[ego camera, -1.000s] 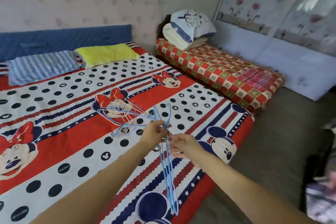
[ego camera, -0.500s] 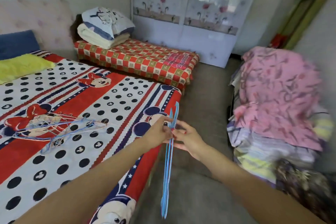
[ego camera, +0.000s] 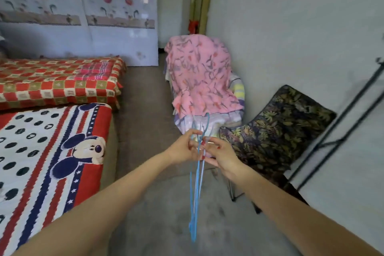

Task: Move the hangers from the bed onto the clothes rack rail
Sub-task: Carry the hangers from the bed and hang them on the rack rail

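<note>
A small bunch of thin blue wire hangers (ego camera: 196, 189) hangs edge-on in front of me, hooks up and bodies trailing toward the floor. My left hand (ego camera: 184, 147) grips them just below the hooks. My right hand (ego camera: 218, 151) pinches the same necks from the other side. Both hands are over the grey floor, past the foot of the bed with the cartoon-mouse cover (ego camera: 52, 151). Black bars of a clothes rack frame (ego camera: 340, 131) slant along the wall at the right edge; its rail is out of view.
A stack of bedding under a pink floral blanket (ego camera: 199, 77) stands straight ahead. A chair with a dark leaf-print cushion (ego camera: 276, 131) sits just right of my hands. A red checked mattress (ego camera: 60, 81) and a white flowered wardrobe (ego camera: 83, 16) lie at the left.
My view has swung right, away from the bed toward the wall and rack. Both hands kept hold of the blue hangers and carried them off the bed; the hangers left lying there are out of view.
</note>
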